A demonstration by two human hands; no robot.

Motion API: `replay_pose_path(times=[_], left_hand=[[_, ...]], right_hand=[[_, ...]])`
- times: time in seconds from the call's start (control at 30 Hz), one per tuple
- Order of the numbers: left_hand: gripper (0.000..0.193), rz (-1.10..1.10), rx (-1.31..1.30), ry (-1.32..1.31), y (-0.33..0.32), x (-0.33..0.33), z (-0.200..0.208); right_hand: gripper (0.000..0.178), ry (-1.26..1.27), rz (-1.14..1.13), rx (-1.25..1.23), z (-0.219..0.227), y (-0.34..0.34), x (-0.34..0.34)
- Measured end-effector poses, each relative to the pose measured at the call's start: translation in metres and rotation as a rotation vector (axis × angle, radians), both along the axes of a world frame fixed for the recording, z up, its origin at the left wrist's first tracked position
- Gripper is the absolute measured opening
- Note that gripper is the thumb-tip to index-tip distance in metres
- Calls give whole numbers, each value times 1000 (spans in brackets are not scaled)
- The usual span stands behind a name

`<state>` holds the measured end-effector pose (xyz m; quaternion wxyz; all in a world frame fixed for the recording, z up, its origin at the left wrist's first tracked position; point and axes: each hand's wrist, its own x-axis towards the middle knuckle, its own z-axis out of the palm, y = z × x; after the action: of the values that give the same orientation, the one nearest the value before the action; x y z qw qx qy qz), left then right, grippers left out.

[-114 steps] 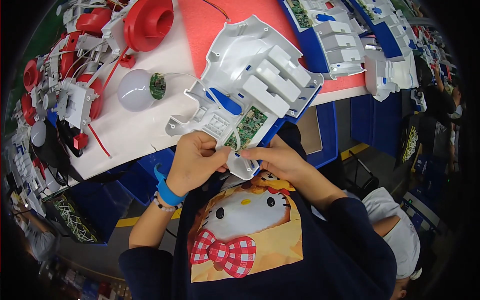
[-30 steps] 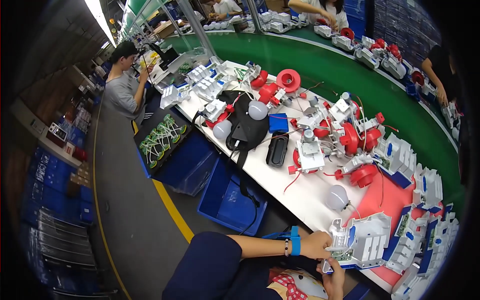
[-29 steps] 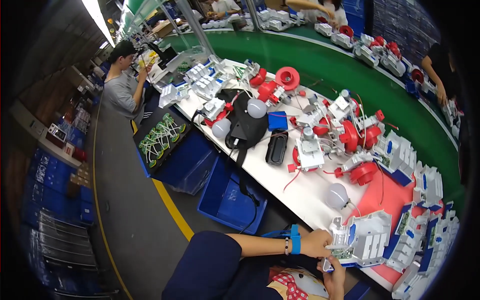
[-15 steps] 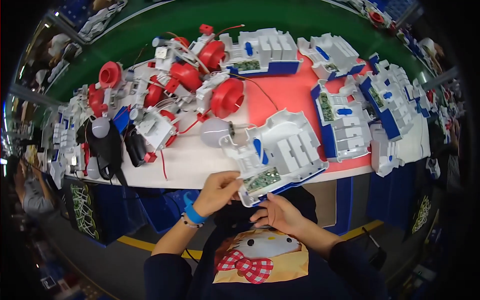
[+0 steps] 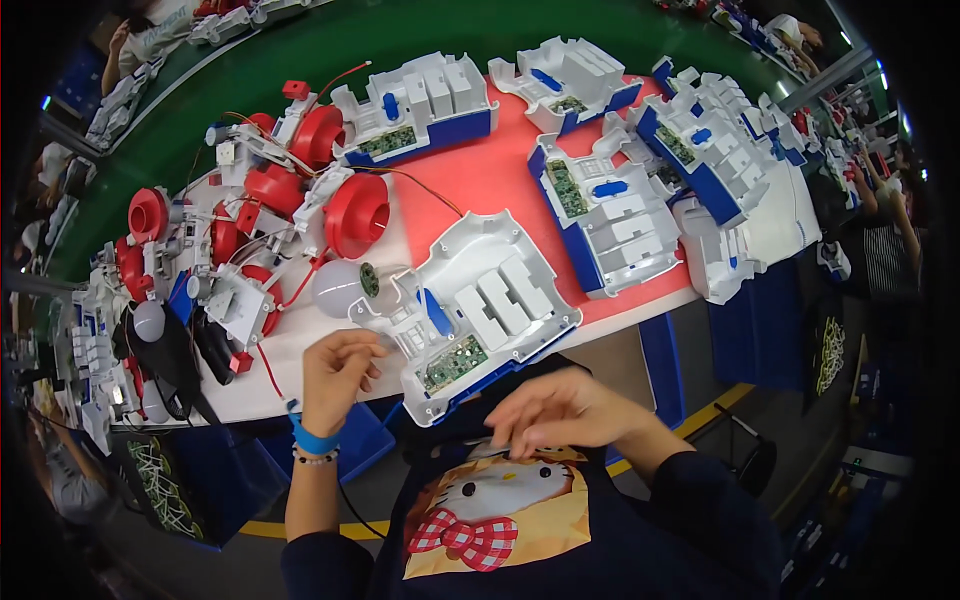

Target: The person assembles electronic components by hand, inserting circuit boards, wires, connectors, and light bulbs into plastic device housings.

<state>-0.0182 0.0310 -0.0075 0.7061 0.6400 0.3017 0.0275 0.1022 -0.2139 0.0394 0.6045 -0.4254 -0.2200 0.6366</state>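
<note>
A white plastic housing half with a blue outer side (image 5: 505,262) lies tilted at the table's front edge, open side up. Inside it are a green circuit board (image 5: 455,364) and a blue oval part (image 5: 434,312). Left of the housing, my left hand (image 5: 338,378) hovers apart from it with loosely bent fingers, and no object shows in them. My right hand (image 5: 555,408) is in front of the housing's near edge, fingers half bent and spread, holding nothing visible. A round pale bulb (image 5: 342,289) rests beside the housing, just beyond my left hand.
Red round parts (image 5: 357,216) and white wired assemblies are heaped on the left. Similar housings (image 5: 610,215) stand to the right and back on a red mat (image 5: 440,185). A black pouch (image 5: 160,355) lies at far left. Blue bins (image 5: 340,440) sit below the table edge.
Both hands have let go of the housing, which now lies by the table edge. My left hand has moved left, and my right hand has drawn back slightly. The view has shifted.
</note>
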Motion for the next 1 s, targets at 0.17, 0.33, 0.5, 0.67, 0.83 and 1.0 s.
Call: replay_pose_path(times=[0.17,0.33,0.5,0.67,0.83,1.0], left_hand=[[18,218,728,-125,18,10,24],[43,73,1435,-279,31,71,56],[64,-24,1398,-100,41,101,23],[66,-1,1375,-85,39,108,19],[63,-11,1218,-218,50,95,25],[58,158,896,-335,61,84,62]], right_hand=[[31,-597,-363,13,24,-2,32],[34,-1530,-494,101,4,20,9],[33,-1551,-577,136,-10,22,-10],[33,-1551,-606,108,-21,11,-15],[51,-1643,-254,46,-21,8,-15],[56,-1858,-23,41,-20,10,0]])
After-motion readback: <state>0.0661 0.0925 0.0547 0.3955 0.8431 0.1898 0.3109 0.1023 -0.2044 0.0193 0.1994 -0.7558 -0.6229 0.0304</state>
